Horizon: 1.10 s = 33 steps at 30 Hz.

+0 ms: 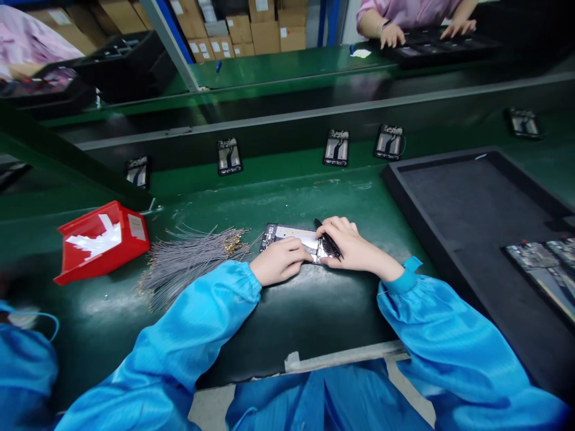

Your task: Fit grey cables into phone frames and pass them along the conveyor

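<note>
An opened phone body (287,235) lies flat on the green bench in front of me. My left hand (279,261) rests on its near edge with fingers curled, pressing it down. My right hand (353,246) is closed round a thin black tool (329,239), whose tip sits on the phone's right end. Both my arms are in blue sleeves. A bundle of thin grey wires with gold ends (191,260) lies just left of the phone.
A red bin (101,239) lies tipped at the left. A large black tray (476,209) at the right holds phone boards (541,263). Several phone bodies (336,147) ride the belt behind. Another person's hands (393,35) work at a black tray across the line.
</note>
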Available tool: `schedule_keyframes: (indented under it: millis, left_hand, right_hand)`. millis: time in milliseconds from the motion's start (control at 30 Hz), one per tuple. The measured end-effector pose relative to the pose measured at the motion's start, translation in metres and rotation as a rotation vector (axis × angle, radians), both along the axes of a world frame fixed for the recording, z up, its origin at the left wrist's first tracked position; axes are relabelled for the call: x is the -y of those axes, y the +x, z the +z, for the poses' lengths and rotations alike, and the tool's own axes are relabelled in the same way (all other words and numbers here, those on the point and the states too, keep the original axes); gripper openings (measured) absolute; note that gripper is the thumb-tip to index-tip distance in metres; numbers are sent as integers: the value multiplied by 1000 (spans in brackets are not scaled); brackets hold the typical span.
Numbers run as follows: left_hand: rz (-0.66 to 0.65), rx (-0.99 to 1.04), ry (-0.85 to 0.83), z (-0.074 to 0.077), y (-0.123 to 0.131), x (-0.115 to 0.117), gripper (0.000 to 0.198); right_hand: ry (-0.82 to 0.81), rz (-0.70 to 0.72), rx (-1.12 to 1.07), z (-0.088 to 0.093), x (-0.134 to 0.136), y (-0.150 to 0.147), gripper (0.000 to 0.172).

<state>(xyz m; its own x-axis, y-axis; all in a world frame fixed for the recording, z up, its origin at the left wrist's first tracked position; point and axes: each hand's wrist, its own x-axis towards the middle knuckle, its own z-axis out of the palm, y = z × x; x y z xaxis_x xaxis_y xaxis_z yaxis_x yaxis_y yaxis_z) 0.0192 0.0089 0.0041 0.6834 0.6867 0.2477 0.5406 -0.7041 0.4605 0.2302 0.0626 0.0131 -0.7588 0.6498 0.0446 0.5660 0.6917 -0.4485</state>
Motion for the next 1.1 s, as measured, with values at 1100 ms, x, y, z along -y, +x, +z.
schedule_keyframes:
  millis: [1100]
  left_hand:
    - [133,46,-33,-1,6,-1,16]
  right_hand:
    - [93,115,161,12,-6,-14,34]
